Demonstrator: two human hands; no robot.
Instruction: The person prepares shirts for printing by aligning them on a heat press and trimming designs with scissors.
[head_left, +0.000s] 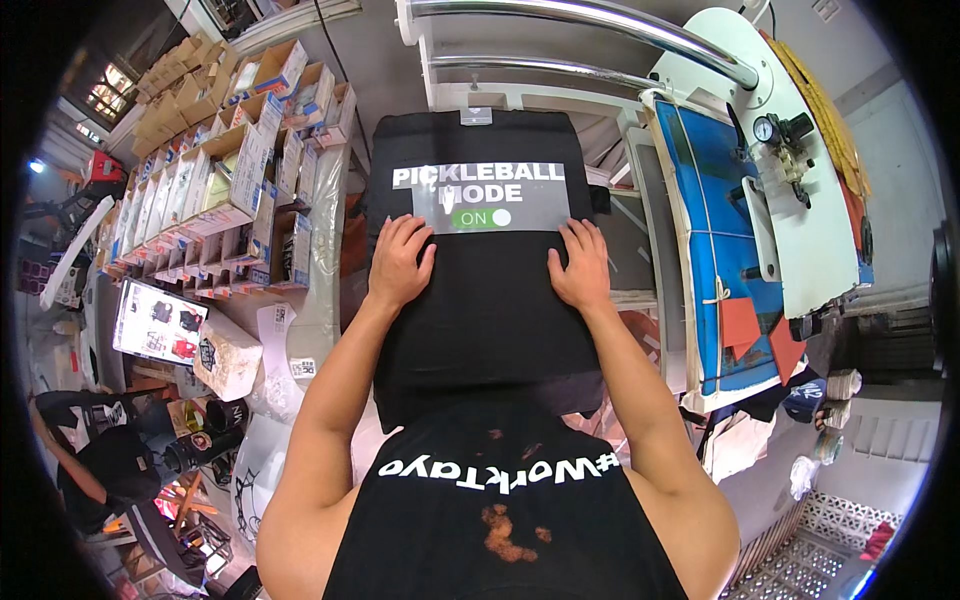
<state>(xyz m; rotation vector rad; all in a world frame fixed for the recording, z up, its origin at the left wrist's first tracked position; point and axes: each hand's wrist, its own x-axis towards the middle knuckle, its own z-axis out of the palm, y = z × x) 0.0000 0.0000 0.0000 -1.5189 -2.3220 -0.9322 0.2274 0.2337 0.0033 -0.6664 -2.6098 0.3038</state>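
I see the black shirt (485, 300) spread on the press platen at 12 o'clock. Left hand (400, 262) and right hand (580, 265) lie flat, fingers spread, holding nothing, flanking the grey transfer sheet (490, 200). Risk: uneven pressure skews the sheet.

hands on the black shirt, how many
2: the left hand lies flat by the transfer sheet's lower left corner, the right hand by its lower right, on the black shirt.

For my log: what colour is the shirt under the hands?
Black shirt, seen in the head view.
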